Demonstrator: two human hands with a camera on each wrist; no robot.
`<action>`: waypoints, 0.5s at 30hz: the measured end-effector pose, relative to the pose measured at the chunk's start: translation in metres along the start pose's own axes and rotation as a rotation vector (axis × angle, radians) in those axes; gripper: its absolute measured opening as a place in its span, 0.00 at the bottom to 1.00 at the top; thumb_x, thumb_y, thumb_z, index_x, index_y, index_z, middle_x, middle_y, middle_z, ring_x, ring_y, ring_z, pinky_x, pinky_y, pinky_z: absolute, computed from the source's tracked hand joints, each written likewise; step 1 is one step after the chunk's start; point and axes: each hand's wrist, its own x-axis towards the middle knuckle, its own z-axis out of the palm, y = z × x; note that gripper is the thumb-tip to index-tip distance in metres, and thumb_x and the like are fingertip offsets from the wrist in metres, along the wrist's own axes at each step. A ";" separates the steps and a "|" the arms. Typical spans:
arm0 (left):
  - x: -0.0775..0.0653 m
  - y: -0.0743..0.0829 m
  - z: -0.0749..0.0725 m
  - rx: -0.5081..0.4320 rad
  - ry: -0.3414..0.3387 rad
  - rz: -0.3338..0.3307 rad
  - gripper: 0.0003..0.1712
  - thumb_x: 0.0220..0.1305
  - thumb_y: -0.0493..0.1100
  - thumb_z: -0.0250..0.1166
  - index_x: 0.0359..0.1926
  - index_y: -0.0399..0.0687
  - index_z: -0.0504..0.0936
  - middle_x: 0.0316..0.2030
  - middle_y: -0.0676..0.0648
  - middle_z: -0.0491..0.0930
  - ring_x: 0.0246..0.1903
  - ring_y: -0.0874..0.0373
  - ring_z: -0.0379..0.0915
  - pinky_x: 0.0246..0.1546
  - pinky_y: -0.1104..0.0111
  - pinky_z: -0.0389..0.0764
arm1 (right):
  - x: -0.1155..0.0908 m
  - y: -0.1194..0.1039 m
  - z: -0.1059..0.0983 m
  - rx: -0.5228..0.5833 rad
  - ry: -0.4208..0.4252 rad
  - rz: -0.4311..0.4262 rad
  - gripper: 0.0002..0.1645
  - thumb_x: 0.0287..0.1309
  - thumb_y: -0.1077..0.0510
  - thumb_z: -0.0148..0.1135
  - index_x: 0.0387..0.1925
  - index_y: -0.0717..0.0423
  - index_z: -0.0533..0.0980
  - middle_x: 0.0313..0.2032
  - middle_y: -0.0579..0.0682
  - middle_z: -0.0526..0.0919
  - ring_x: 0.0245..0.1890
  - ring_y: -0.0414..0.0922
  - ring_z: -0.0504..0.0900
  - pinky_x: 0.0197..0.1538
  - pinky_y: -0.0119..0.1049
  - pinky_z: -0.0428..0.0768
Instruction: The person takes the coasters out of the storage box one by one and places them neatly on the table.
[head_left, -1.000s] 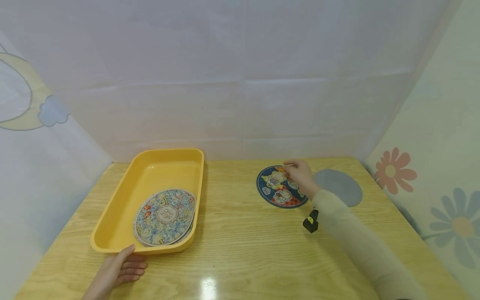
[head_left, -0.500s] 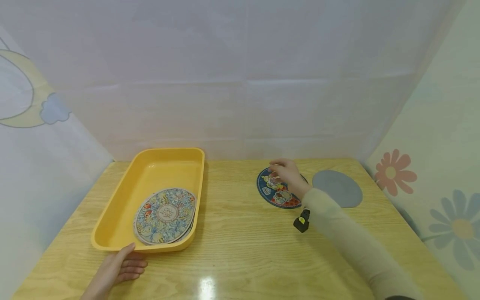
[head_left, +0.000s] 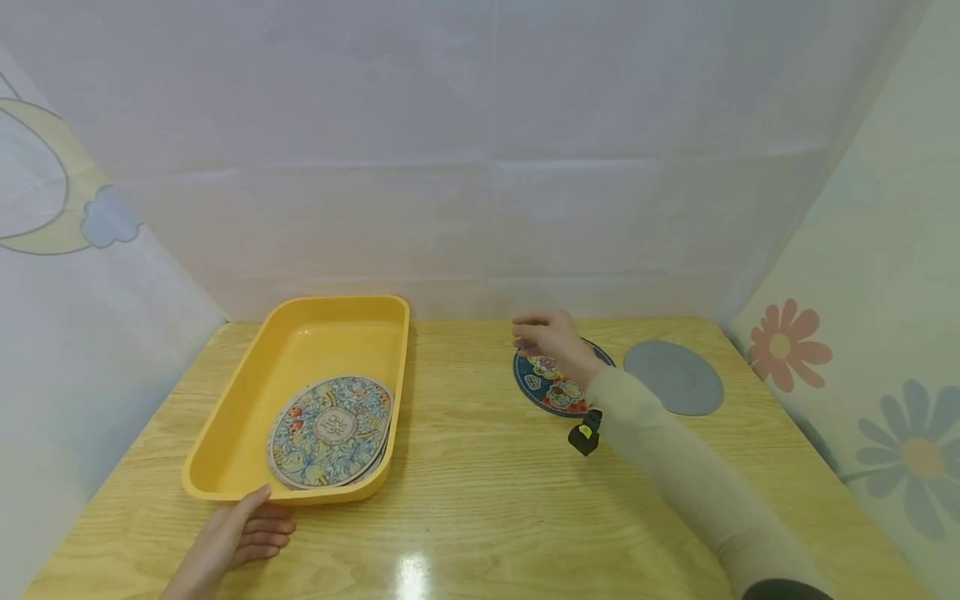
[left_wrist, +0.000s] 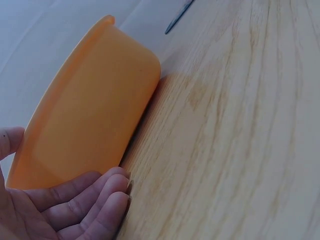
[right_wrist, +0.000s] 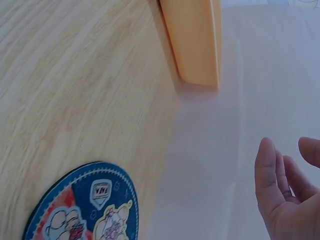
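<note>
My left hand point(head_left: 238, 537) holds the front wall of a yellow tray point(head_left: 206, 433), with its thumb point(left_wrist: 10, 141) at the rim and its fingers point(left_wrist: 95, 205) bent low against the outside. Inside the tray's near right part lie round, flat floral mats point(head_left: 330, 433), stacked slightly askew. My right hand point(head_left: 551, 340) hovers over the far side of a dark blue round mat point(head_left: 567, 396) printed with cartoon figures, partly hiding it. In the right wrist view the blue mat point(right_wrist: 95, 200) lies on the table, and the right hand's loosely bent fingers point(right_wrist: 270, 175) hold nothing.
A plain grey round mat point(head_left: 675, 377) lies right of the blue one. Everything rests on a wooden table point(head_left: 465, 475). Pale cloth walls point(head_left: 480, 208) rise behind the table and on both sides.
My right hand has moved left across the blue mat, uncovering its right side and more of the grey mat. The left hand and the tray have stayed in place.
</note>
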 end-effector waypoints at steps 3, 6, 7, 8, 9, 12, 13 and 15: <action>0.000 0.000 0.001 -0.001 0.007 -0.009 0.39 0.70 0.58 0.41 0.45 0.20 0.73 0.31 0.42 0.82 0.31 0.53 0.80 0.34 0.62 0.81 | 0.000 -0.004 0.004 0.005 -0.024 0.002 0.20 0.60 0.61 0.56 0.54 0.64 0.72 0.49 0.62 0.75 0.43 0.52 0.79 0.48 0.44 0.77; 0.000 0.001 0.001 -0.002 0.006 -0.013 0.39 0.69 0.59 0.42 0.45 0.20 0.74 0.31 0.42 0.82 0.31 0.53 0.80 0.34 0.62 0.81 | 0.000 -0.009 0.009 0.012 -0.042 0.007 0.21 0.60 0.60 0.57 0.54 0.63 0.72 0.49 0.62 0.75 0.45 0.54 0.78 0.46 0.41 0.78; 0.000 0.001 0.001 -0.002 0.006 -0.015 0.39 0.69 0.59 0.42 0.45 0.21 0.74 0.31 0.42 0.82 0.31 0.53 0.80 0.34 0.62 0.81 | 0.001 -0.011 0.011 0.019 -0.046 0.007 0.21 0.60 0.60 0.57 0.54 0.63 0.72 0.50 0.61 0.75 0.46 0.54 0.78 0.46 0.41 0.78; 0.000 0.001 0.001 -0.002 0.005 -0.015 0.39 0.69 0.59 0.42 0.45 0.21 0.74 0.32 0.42 0.82 0.31 0.53 0.80 0.35 0.63 0.81 | 0.001 -0.013 0.012 0.019 -0.052 0.004 0.21 0.60 0.60 0.57 0.54 0.63 0.72 0.50 0.61 0.75 0.46 0.55 0.78 0.46 0.41 0.79; 0.001 0.001 0.000 -0.001 0.000 -0.011 0.39 0.69 0.59 0.42 0.45 0.21 0.74 0.32 0.42 0.82 0.31 0.53 0.80 0.35 0.63 0.81 | 0.002 -0.014 0.014 0.027 -0.056 0.001 0.21 0.60 0.60 0.57 0.54 0.64 0.72 0.51 0.62 0.75 0.46 0.56 0.78 0.46 0.42 0.79; 0.002 0.001 0.000 -0.002 0.003 -0.005 0.39 0.69 0.59 0.42 0.45 0.21 0.74 0.32 0.42 0.82 0.31 0.53 0.80 0.35 0.62 0.81 | 0.004 -0.019 0.019 0.043 -0.072 -0.007 0.21 0.59 0.60 0.58 0.53 0.65 0.72 0.51 0.63 0.74 0.47 0.57 0.77 0.46 0.43 0.78; 0.003 0.000 0.000 -0.002 0.004 -0.001 0.38 0.69 0.59 0.42 0.45 0.21 0.74 0.32 0.42 0.82 0.31 0.53 0.79 0.35 0.62 0.81 | 0.005 -0.020 0.020 0.045 -0.079 -0.007 0.21 0.59 0.60 0.58 0.53 0.65 0.72 0.51 0.62 0.75 0.47 0.57 0.77 0.46 0.43 0.78; 0.003 -0.001 0.001 -0.004 0.006 0.005 0.38 0.70 0.58 0.42 0.44 0.20 0.73 0.31 0.41 0.82 0.31 0.53 0.79 0.34 0.62 0.81 | 0.007 -0.022 0.024 0.049 -0.095 0.000 0.21 0.59 0.60 0.58 0.53 0.65 0.72 0.50 0.62 0.75 0.47 0.58 0.77 0.47 0.44 0.78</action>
